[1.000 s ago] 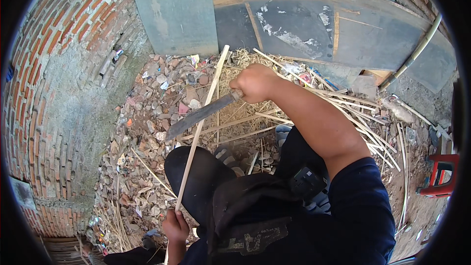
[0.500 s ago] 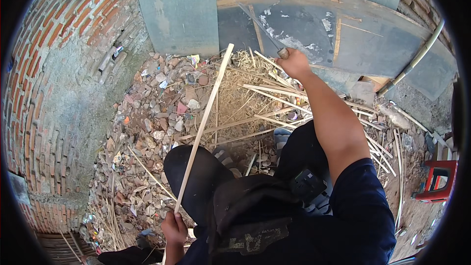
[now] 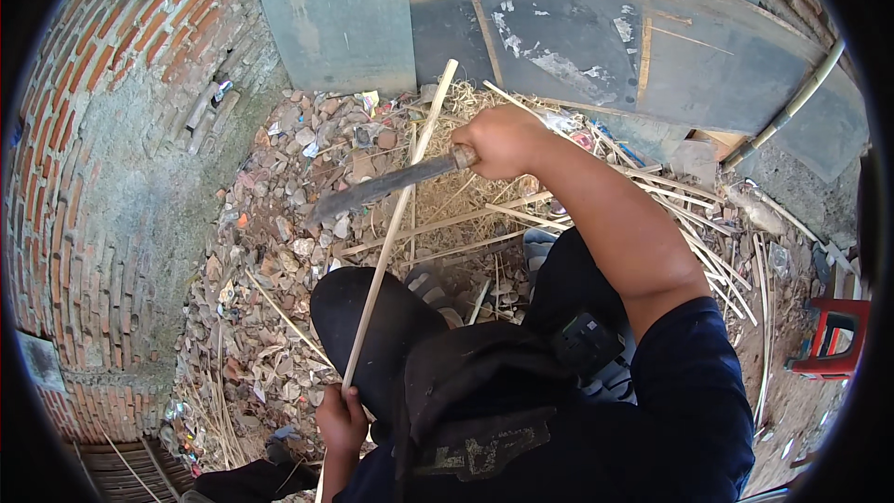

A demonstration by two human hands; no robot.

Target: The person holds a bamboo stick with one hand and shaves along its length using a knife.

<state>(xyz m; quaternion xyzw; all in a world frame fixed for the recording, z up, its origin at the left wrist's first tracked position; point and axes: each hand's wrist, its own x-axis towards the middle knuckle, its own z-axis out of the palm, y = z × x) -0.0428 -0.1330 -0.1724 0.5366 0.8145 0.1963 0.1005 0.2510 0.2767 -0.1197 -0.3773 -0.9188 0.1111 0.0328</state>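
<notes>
My left hand [image 3: 343, 417] grips the lower part of a long pale strip that looks like split bamboo [image 3: 402, 196]. The strip slants up and away across my left knee, its far end over the straw-like shavings. My right hand [image 3: 503, 142] is closed round the handle of a machete [image 3: 386, 190]. Its broad, dull blade points left and crosses over the strip's upper half. Whether the edge touches the strip, I cannot tell.
Several cut strips [image 3: 712, 265] lie on the right, beyond my right leg. Rubble [image 3: 298, 196] covers the ground up to the brick wall [image 3: 102, 251]. Dark panels [image 3: 559, 47] lean at the back. A red plastic stool [image 3: 829, 340] stands far right. Someone's dark-clothed leg [image 3: 251, 482] shows at lower left.
My right hand has swung the machete left and down, from upright near the panels to across the strip. The left hand and strip have shifted slightly right.
</notes>
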